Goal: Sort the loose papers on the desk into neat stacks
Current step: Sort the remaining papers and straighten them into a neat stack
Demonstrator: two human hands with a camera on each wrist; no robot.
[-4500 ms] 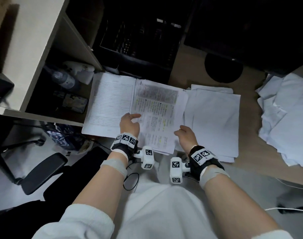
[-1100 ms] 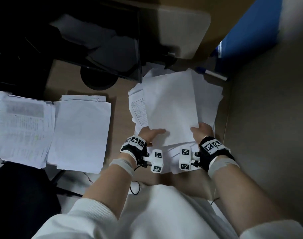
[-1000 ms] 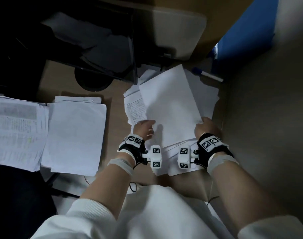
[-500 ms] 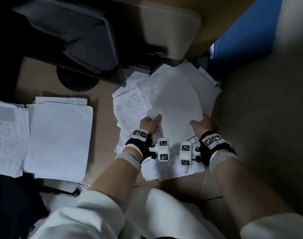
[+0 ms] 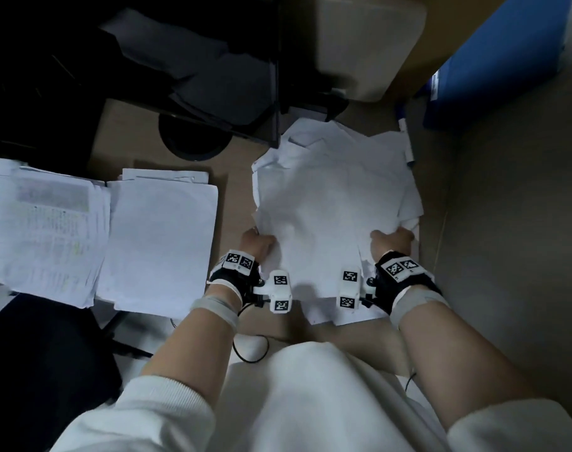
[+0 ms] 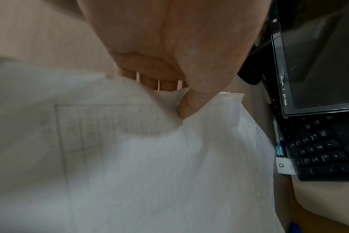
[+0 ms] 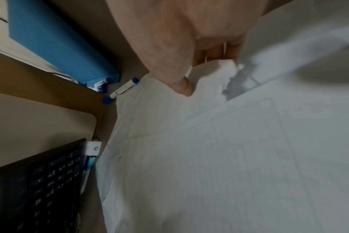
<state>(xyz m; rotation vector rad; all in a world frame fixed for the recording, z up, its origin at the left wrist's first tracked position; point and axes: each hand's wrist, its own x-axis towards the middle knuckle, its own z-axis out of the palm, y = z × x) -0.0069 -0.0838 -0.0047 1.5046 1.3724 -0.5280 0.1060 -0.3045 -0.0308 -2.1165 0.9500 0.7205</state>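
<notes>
A messy pile of loose white papers [image 5: 333,203] lies on the right of the wooden desk [image 5: 232,194]. My left hand [image 5: 256,244] pinches the pile's left edge, thumb on top and fingers curled underneath [image 6: 186,104]. My right hand [image 5: 392,241] grips the pile's right edge the same way [image 7: 181,85]. A faint printed table shows through the sheets [image 6: 102,126]. To the left sit two neat stacks: a blank one [image 5: 160,243] and a printed one [image 5: 40,230].
A dark monitor [image 5: 193,60] on its round base [image 5: 193,138] stands behind the papers, with a black keyboard [image 6: 325,154] under it. A blue-capped marker [image 7: 121,90] and a blue folder [image 5: 493,60] lie at the back right. A partition wall [image 5: 512,223] bounds the right.
Both hands have slid outward from the top sheet to the two side edges of the loose pile and now grip it. The printed form at the pile's left is covered.
</notes>
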